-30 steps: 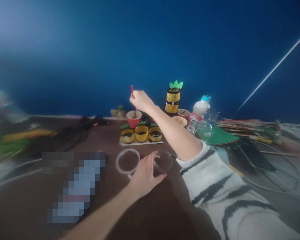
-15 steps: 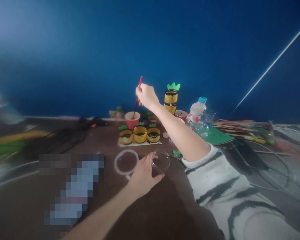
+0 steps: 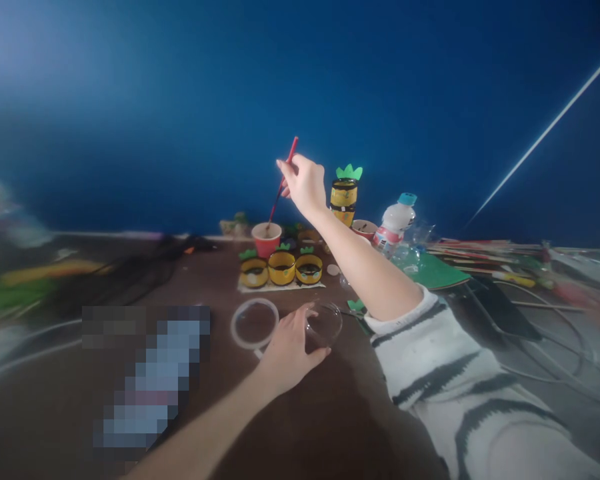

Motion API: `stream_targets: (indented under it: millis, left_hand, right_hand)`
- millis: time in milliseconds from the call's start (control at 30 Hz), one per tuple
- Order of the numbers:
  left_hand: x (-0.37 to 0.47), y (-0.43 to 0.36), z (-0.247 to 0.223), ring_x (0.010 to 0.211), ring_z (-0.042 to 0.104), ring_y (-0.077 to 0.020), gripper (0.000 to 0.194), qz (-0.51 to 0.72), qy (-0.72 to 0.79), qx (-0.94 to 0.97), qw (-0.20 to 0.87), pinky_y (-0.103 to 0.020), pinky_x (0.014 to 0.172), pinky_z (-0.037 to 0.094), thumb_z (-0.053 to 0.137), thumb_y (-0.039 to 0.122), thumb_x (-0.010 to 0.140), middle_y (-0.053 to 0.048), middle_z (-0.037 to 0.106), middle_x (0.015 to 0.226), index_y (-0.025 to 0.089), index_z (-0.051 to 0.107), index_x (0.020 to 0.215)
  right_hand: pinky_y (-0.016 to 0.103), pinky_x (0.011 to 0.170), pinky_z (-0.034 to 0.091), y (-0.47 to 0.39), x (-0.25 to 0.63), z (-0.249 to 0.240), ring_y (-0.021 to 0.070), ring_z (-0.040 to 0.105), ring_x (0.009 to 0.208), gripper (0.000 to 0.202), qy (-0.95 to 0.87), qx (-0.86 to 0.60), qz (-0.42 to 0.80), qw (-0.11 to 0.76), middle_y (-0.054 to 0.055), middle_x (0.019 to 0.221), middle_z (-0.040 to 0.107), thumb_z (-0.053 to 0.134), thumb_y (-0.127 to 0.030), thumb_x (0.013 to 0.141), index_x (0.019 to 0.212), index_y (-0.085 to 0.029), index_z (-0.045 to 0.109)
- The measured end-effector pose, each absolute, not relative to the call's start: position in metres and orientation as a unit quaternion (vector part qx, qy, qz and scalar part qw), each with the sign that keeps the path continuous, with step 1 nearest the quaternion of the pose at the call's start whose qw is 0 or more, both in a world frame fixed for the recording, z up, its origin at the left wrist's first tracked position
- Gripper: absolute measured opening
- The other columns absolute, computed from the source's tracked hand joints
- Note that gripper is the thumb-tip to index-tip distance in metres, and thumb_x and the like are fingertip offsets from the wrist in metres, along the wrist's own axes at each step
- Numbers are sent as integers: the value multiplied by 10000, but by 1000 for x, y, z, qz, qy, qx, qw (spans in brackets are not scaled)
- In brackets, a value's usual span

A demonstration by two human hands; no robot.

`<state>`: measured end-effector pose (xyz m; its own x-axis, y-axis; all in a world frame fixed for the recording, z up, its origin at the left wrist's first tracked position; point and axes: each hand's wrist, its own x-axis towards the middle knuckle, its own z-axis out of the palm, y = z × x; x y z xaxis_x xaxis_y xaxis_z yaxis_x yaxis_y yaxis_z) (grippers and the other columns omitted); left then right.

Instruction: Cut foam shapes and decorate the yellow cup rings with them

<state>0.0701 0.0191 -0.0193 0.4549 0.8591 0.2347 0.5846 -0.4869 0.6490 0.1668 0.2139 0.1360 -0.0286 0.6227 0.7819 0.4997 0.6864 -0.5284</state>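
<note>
My right hand pinches a red-handled paintbrush. The brush slants down so that its bristles hang at the mouth of a red paper cup. Lower down, my left hand is wrapped round a clear round plastic cup on the dark table. Just left of that hand lies a translucent plastic ring. Behind it, three small yellow-and-black painted cups with green paper leaves, the middle one among them, stand side by side on a pale strip.
A taller pineapple-like painted piece stands behind my right forearm. Beside it are a second paper cup, a bottle with a blue cap and a green sheet. A blurred-out phone-like object lies at left; sticks lie at right.
My right hand has risen slightly and shifted right, lifting the brush so its tip is higher in the red cup's mouth. My left hand keeps its hold on the clear cup.
</note>
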Motion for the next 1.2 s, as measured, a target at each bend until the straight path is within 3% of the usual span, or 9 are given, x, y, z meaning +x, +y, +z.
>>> stream_targets:
  millis: [300,533,800,1200]
  left_hand:
    - [70,19,-17,1131,451,-256,557,274,443,815,254,-451,963,353,617,323,694,-78,512,1189,195,379,1182]
    - [69,19,-16,1150,437,-254,520,274,441,816,254,-447,975,342,614,322,696,-82,498,1204,198,405,1156]
    - [68,20,-18,1137,447,-256,554,276,440,817,250,-453,966,344,610,332,699,-78,513,1183,199,375,1183]
    - [68,18,-18,1126,452,-246,632,276,436,818,254,-445,971,341,606,319,704,-72,522,1171,197,304,1246]
  right_hand:
    - [260,429,481,215,168,135,106,545,402,388,-711,-375,82,588,-21,526,505,387,-508,835,646,-180,472]
    - [347,669,501,206,171,147,158,604,619,303,-720,-438,9,537,6,609,533,293,-329,908,762,-162,498]
    - [355,750,454,200,167,155,192,577,774,229,-781,-423,-21,459,58,776,549,285,-221,911,878,-132,493]
    - [354,733,471,206,170,150,171,576,707,211,-789,-393,22,471,29,700,515,327,-282,914,863,-165,496]
